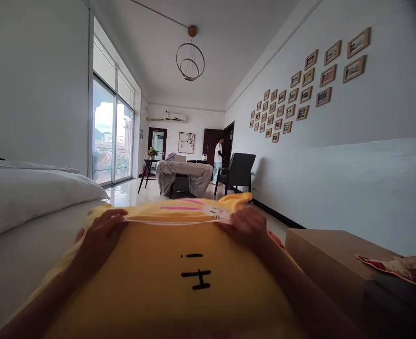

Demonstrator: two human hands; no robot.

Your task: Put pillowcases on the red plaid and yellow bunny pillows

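A yellow pillowcase or cushion cover [165, 278] with black marks and pink stripes fills the lower middle of the view, close to the camera. My left hand [100, 235] grips its far edge on the left, fingers curled over the white zip seam. On the right side of the same edge my right hand [245, 226] is closed on the fabric. Both forearms run along the sides of the cover.
A white bed with a pillow [27, 193] lies at the left. A brown box or cabinet top [321, 254] with a patterned cloth [402, 268] is at the right. Farther off stand a dark chair [238, 172], a covered sofa [183, 174] and a person [218, 157] by a door.
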